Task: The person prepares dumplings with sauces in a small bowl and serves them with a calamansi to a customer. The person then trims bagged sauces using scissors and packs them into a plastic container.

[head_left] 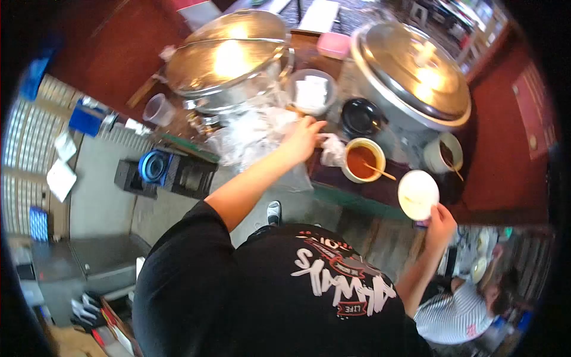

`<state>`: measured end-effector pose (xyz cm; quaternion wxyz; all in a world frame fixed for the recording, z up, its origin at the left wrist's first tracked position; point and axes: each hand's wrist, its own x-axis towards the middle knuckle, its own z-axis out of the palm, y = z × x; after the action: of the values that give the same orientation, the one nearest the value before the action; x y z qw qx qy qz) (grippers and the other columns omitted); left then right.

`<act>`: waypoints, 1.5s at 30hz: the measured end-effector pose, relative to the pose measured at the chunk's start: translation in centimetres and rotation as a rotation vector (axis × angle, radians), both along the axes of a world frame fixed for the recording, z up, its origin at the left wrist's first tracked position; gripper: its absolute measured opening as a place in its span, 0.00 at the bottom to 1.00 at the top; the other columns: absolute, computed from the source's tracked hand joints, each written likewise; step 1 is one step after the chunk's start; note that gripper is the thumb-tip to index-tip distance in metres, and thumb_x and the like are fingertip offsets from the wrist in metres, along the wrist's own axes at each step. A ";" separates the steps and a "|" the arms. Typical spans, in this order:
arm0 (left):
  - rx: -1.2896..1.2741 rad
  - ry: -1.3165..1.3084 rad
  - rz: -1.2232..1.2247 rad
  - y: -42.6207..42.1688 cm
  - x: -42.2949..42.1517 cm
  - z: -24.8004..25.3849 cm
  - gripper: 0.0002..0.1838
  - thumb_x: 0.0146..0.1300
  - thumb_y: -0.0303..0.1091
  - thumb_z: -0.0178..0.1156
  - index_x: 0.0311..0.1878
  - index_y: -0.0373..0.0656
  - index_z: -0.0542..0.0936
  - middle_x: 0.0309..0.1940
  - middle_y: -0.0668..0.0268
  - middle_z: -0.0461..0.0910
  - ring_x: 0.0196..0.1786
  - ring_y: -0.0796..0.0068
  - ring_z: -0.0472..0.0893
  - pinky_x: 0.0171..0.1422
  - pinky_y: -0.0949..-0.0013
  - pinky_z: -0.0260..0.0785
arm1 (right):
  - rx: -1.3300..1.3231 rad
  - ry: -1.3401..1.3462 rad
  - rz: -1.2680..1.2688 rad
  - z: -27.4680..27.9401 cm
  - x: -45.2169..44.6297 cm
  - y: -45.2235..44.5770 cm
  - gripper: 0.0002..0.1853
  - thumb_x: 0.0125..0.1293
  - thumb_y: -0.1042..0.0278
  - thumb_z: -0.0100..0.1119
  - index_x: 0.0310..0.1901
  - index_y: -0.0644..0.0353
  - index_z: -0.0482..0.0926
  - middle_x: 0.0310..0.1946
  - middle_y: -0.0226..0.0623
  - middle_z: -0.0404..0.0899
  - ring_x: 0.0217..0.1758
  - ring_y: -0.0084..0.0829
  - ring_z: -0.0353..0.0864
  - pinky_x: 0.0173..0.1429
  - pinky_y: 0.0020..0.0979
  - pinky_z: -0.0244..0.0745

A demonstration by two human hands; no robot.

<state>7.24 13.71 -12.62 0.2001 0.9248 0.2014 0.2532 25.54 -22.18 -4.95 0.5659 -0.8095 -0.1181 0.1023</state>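
My left hand (pixel 304 140) is over a heap of clear plastic bags (pixel 250 134), its fingers stretched forward and slightly apart near a clear round tub (pixel 292 89) with white packets in it. Whether the fingertips touch the bags, I cannot tell. A crumpled white bag (pixel 332 150) lies just right of that hand. My right hand (pixel 441 225) grips the edge of a round white dish (pixel 418 195) with a yellowish patch on it. Beside the dish stands a tub of red-brown sauce (pixel 361 162) with a wooden-looking utensil in it.
Two large lidded metal pots, left (pixel 229 53) and right (pixel 416 71), stand at the back of the counter. Between them are a black bowl (pixel 361 117) and a pink box (pixel 333 45). Another tub (pixel 443 153) sits right. A person in a striped shirt (pixel 455 312) is at lower right.
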 end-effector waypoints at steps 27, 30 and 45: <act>-2.039 -1.045 -0.031 21.4 -41.5 9.7 0.34 0.67 0.63 0.37 0.65 0.46 0.65 0.58 0.53 0.73 0.51 0.44 0.78 0.45 0.48 0.78 | -0.129 -0.782 1.390 12.1 -24.9 55.8 0.07 0.49 0.74 0.68 0.28 0.60 0.77 0.24 0.35 0.78 0.27 0.29 0.78 0.34 0.29 0.72; -1.950 -1.080 -0.035 23.8 -43.2 9.1 0.34 0.68 0.61 0.37 0.65 0.45 0.65 0.58 0.52 0.73 0.52 0.45 0.78 0.47 0.48 0.78 | -0.087 -0.233 1.471 17.3 -21.4 58.2 0.06 0.53 0.73 0.68 0.31 0.62 0.79 0.28 0.30 0.81 0.32 0.19 0.79 0.37 0.23 0.73; -1.958 -1.259 0.132 21.8 -42.6 8.3 0.33 0.68 0.58 0.39 0.63 0.38 0.66 0.54 0.48 0.74 0.49 0.43 0.79 0.46 0.52 0.80 | -0.663 -0.392 0.817 16.1 3.0 80.1 0.35 0.55 0.23 0.51 0.34 0.55 0.78 0.25 0.27 0.68 0.23 0.26 0.62 0.26 0.31 0.54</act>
<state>-35.31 35.51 -4.29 0.8793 0.0740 0.2237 0.4138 28.57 57.94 11.10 0.1629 -0.8365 -0.4866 0.1924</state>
